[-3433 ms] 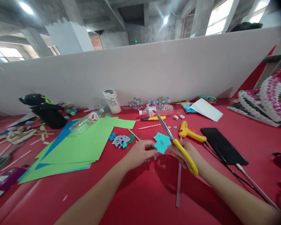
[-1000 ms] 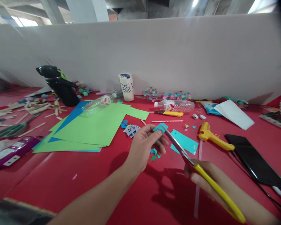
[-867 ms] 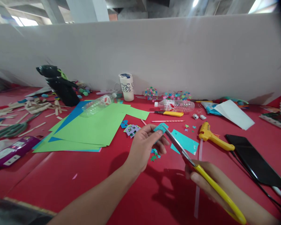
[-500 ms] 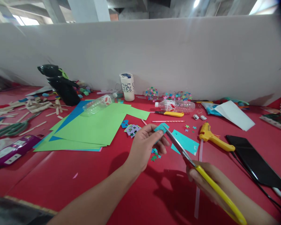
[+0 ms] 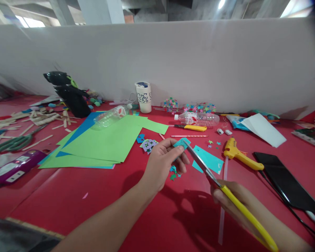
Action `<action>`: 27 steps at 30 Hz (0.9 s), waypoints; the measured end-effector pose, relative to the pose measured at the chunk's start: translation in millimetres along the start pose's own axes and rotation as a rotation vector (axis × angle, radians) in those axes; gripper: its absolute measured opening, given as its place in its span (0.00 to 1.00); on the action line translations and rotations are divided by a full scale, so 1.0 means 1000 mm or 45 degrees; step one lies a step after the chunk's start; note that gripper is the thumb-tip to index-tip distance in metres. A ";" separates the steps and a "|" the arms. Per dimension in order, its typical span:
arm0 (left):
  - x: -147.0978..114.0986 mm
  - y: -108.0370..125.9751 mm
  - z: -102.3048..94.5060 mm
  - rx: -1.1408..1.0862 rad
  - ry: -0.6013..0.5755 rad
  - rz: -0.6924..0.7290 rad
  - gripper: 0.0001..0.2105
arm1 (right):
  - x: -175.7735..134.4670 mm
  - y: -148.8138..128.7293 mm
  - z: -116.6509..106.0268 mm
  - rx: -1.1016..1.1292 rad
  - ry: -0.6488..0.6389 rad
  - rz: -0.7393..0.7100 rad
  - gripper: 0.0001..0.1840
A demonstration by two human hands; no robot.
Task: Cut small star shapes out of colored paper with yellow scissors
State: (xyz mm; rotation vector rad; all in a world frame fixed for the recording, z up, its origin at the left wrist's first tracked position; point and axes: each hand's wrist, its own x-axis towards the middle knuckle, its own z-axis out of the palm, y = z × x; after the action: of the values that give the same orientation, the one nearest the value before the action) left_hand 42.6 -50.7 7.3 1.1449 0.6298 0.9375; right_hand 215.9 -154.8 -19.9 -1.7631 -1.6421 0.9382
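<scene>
My left hand point(image 5: 164, 162) pinches a small piece of turquoise paper point(image 5: 182, 142) between thumb and fingers, above the red table. In my right hand point(image 5: 229, 196) is a pair of scissors with yellow handles point(image 5: 248, 213). Their blades point up and left, and the tips meet the right edge of the paper piece. How far the blades are parted is hard to see. Beneath and behind the blades lies a larger turquoise sheet point(image 5: 208, 159). Small green and blue stars point(image 5: 173, 176) lie just below my left hand, beside a pile of patterned purple scraps point(image 5: 148, 146).
A yellow glue gun point(image 5: 243, 157) and a black phone point(image 5: 286, 178) lie at right. Behind are a plastic bottle point(image 5: 199, 119), a yellow cutter point(image 5: 195, 128) and a white cup point(image 5: 144, 98). Green sheets point(image 5: 102, 140), a black flask point(image 5: 72, 99) and green-handled scissors point(image 5: 14, 143) occupy the left.
Almost nothing differs. The whole view has shifted very slightly; both hands keep their hold, with the scissor tips still at the small paper piece.
</scene>
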 end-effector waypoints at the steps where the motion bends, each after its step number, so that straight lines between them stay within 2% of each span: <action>1: 0.000 0.000 0.000 -0.002 0.000 -0.002 0.07 | 0.000 0.001 0.000 -0.013 -0.005 -0.005 0.29; 10: 0.000 0.001 -0.002 0.006 -0.004 -0.023 0.08 | 0.001 0.002 0.000 -0.017 0.013 -0.025 0.30; 18: 0.002 0.003 -0.003 0.039 -0.028 -0.042 0.09 | 0.007 0.017 0.005 0.040 -0.012 0.016 0.30; 22: 0.008 0.007 -0.009 0.208 0.027 0.060 0.08 | 0.009 0.019 0.005 0.017 -0.038 0.013 0.32; 24: 0.010 0.007 -0.011 0.266 0.080 0.127 0.07 | 0.007 0.015 0.002 0.009 -0.030 0.023 0.31; 27: 0.010 0.005 -0.011 0.270 0.075 0.136 0.07 | 0.002 0.004 -0.003 0.049 -0.060 0.025 0.30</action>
State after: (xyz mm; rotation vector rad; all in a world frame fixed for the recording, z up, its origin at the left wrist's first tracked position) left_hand 36.7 -35.5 9.1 1.3541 0.7346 1.0156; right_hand 220.7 -153.2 -22.0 -1.7468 -1.6278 1.0209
